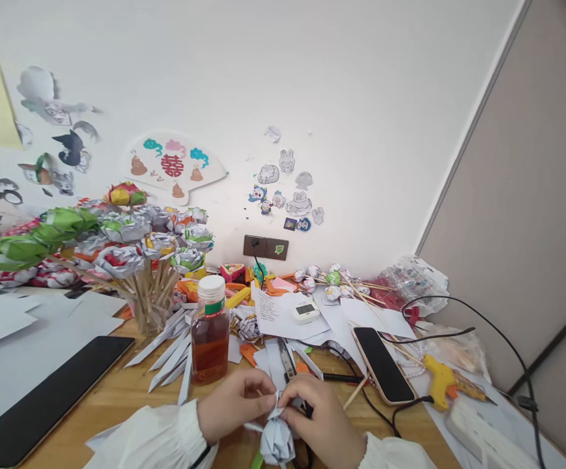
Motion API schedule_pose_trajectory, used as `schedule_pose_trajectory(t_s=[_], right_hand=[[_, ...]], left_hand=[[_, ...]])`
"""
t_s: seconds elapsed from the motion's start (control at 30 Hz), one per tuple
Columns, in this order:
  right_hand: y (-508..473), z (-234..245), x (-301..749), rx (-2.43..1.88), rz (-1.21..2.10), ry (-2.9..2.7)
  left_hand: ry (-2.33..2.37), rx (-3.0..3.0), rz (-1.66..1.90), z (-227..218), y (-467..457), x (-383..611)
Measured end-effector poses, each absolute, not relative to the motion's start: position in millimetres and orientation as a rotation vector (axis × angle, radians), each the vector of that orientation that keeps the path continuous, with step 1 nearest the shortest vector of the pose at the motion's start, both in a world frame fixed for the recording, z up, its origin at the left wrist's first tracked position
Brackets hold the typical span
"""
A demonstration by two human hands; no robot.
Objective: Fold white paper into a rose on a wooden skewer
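Close to the table's front edge, a white folded-paper flower (277, 444) hangs between my hands with its bloom downward. My left hand (238, 400) pinches the narrow upper end of the flower between thumb and fingers. From the other side, my right hand (322, 417) also pinches that narrow end, its fingertips nearly touching the left ones. A bottle of amber liquid (210, 345) with a white cap stands just beyond my left hand. Past my fingers lies a craft knife (286, 361) among white paper strips (171, 358).
Paper flowers on sticks (148, 244) fill a clear container at the left. A black flat panel (62, 397) lies in front. To the right are a phone (384, 365), a yellow glue gun (438, 383), a power strip (482, 430) and loose cables. A white timer (306, 312) rests behind.
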State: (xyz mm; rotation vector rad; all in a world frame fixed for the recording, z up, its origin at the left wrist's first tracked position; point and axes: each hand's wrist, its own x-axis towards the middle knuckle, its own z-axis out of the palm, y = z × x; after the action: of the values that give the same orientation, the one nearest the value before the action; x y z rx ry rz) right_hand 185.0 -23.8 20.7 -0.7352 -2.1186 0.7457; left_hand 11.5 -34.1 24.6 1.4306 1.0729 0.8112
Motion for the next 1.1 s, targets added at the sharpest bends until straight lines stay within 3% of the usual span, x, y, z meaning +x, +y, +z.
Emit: schedule_pose_trajectory(t_s=[0.37,0.77,1.1], right_hand=[[-25.5,25.9,186.5,-0.52,0.552,-2.328],[-28.5,33.3,192.8,-0.437,0.657,-2.298],[-29.8,36.1,189.6,-0.332,0.308,-2.467]], left_hand=[[1.062,1.446,0.822,11.9,-32.5,16.5],[1.045,1.415,0.847,8.4,-27.4,12.6],[1.065,1.369,0.904,7.2,-26.3,13.9]])
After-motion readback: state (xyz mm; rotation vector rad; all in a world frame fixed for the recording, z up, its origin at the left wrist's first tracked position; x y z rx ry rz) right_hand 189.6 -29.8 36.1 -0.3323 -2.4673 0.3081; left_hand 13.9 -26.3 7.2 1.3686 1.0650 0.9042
